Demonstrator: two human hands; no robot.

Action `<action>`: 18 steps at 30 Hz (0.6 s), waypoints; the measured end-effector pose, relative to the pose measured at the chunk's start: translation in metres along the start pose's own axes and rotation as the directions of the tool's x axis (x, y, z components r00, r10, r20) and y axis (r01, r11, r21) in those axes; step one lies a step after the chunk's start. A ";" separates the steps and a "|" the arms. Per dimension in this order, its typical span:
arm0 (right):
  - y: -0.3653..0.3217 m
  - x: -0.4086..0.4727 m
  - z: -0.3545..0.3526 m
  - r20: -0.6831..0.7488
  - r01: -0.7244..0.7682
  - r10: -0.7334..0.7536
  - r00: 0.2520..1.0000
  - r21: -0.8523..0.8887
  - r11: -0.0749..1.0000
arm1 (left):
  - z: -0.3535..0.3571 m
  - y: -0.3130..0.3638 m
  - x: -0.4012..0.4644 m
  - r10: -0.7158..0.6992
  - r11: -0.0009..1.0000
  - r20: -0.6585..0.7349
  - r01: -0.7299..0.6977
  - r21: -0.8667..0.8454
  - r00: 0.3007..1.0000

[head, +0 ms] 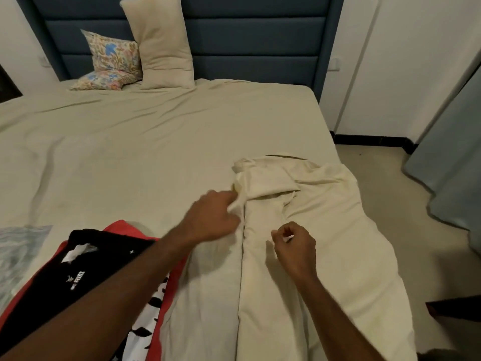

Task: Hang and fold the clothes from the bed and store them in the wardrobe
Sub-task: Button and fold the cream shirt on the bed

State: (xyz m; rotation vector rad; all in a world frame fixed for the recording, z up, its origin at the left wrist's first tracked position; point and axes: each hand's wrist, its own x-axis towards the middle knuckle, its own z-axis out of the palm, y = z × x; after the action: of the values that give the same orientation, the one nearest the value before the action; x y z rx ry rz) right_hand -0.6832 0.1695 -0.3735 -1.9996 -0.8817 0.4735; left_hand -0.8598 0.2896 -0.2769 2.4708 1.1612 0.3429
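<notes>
A cream garment [320, 230] lies spread along the right side of the bed [130, 142], with one part folded over near its top and its right side hanging past the bed's edge. My left hand [210, 217] rests at the garment's left edge and pinches a bit of the cloth near the fold. My right hand [294, 246] hovers over the garment's middle with its fingers curled, and it holds nothing that I can see. At the lower left lies a pile of clothes: a black T-shirt [99, 267] on top of a red garment [122, 227] and a black-and-white patterned piece [145, 329].
A cream pillow [161, 45] and two floral cushions [114, 53] lean at the blue headboard [255, 35]. A pale patterned cloth [15, 254] lies at the left edge. A grey-blue door or panel [453, 142] stands at the right, with beige floor [390, 194] beside the bed.
</notes>
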 end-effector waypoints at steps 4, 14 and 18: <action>-0.012 -0.047 -0.028 0.466 -0.543 0.288 0.836 0.632 0.553 | 0.035 0.079 -0.061 0.209 0.974 0.128 -0.219 0.064 0.969; 0.008 -0.106 -0.082 0.317 -0.246 0.118 0.941 0.402 0.882 | 0.099 0.079 -0.128 -0.429 0.615 0.029 0.316 -0.723 0.903; 0.004 -0.115 -0.102 0.068 0.024 -0.018 0.997 -0.082 0.996 | 0.109 0.098 -0.141 -0.279 0.727 0.085 0.268 -0.632 0.956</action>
State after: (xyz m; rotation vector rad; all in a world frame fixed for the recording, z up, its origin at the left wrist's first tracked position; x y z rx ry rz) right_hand -0.6963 0.0253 -0.3219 -2.0580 -0.9776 0.5022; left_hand -0.8409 0.0967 -0.3393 1.6758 1.1509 0.5637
